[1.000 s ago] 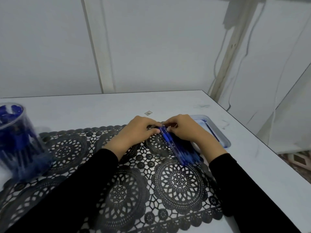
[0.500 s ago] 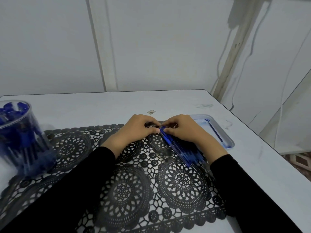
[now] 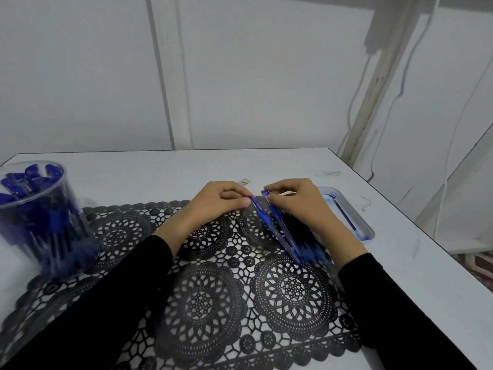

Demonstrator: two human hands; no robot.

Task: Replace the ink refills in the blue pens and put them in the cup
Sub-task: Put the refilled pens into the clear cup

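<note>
While left hand [image 3: 218, 202] fingers [image 3: 236, 202] pinch the far end of one blue pen [image 3: 262, 218], right hand [image 3: 298, 205] fingers curl onto the pen bundle [image 3: 306, 249] beside it, over the black lace mat [image 3: 208, 297]. Clear cup [image 3: 40, 222] of pens: left side of desk [image 3: 133, 172]. Tray [image 3: 365, 225]: right.

No legible text, label or number anywhere.

1 left hand [image 3: 213, 206], 1 right hand [image 3: 301, 206], 1 cup [image 3: 40, 222], 1 tray [image 3: 354, 212], 1 lace mat [image 3: 208, 303], 1 pen pile [image 3: 296, 241]
</note>
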